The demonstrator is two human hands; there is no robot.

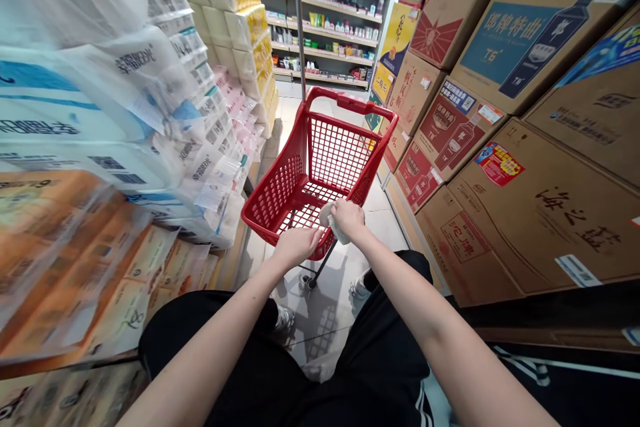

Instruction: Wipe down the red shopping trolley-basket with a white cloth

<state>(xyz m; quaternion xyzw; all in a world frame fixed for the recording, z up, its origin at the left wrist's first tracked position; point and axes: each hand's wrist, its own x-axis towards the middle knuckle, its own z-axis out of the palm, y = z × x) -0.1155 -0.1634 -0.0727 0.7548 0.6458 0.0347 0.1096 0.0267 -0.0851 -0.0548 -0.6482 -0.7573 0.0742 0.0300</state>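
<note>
A red plastic shopping basket cart (340,147) with a grid of holes stands in front of me, and I see nothing inside it. My left hand (299,244) is closed over the basket's near rim, its fingertips partly hidden. Just to the right, my right hand (349,219) is closed on a crumpled pale cloth (339,229) at the near right corner of the basket. Part of the cloth hangs below the fingers against the red side.
Stacked tissue packs (165,80) line the left side, with orange packs (65,247) lower down. Cardboard cartons (565,213) are piled along the right. Shelves (330,7) of small goods stand ahead. A grey pole (300,33) rises behind the basket. Tiled floor (387,230) shows between.
</note>
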